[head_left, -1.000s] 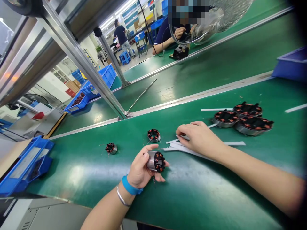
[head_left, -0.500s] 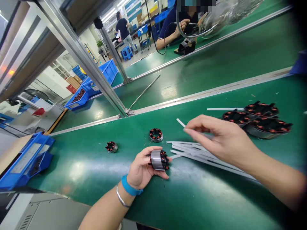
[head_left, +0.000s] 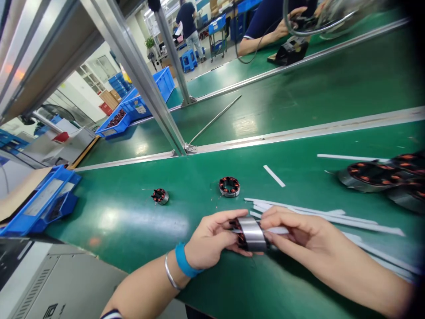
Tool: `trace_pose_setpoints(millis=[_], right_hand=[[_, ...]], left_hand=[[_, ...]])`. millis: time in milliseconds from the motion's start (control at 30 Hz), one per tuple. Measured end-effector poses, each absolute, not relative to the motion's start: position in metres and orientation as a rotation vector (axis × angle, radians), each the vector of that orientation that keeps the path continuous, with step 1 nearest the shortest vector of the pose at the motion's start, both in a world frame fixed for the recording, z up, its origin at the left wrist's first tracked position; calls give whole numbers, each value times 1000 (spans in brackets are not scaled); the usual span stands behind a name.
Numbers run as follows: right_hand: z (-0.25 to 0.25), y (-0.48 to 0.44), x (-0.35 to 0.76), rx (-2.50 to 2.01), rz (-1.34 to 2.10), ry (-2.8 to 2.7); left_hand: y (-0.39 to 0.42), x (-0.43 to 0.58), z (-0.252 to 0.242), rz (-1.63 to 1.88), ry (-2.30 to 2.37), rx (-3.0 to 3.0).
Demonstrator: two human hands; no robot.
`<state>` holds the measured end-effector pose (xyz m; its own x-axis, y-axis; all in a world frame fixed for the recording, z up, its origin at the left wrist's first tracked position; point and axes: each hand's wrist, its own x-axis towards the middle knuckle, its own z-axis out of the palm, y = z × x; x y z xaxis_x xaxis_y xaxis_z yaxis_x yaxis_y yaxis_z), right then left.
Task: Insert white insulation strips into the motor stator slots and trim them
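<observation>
A motor stator with a bright steel body, black end pieces and copper windings lies sideways in my left hand, gripped between thumb and fingers. My right hand is closed at the stator's right end, its fingertips pinching a narrow white strip. A bit of white also shows at the stator's left end; whether it is the same strip I cannot tell. Several long white strips are spread under and behind my right hand. One short strip lies apart, farther back on the green table.
Beyond my hands stand a ring-shaped stator and a smaller one. More stators cluster at the right. Blue bins sit at the left. A metal rail and upright post border the table. A co-worker's arm is across.
My right hand has come down and left from above the strips to the stator's right end. The stator has turned slightly in my left hand. The view has shifted right.
</observation>
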<state>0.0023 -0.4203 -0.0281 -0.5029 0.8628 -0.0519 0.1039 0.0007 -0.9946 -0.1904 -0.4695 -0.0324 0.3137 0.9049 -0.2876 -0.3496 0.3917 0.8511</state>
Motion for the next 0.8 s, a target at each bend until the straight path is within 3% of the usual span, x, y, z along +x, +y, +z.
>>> trace_pose_setpoints(millis=[433,800], right_hand=[[-42,-419,-9,-1281,1604,-1511],[-42,-427,-8,-1189,1484,-1670]], left_hand=[[-473,-183,-36,895,1166,875],[-473,-188,-40,1006,1158,1023]])
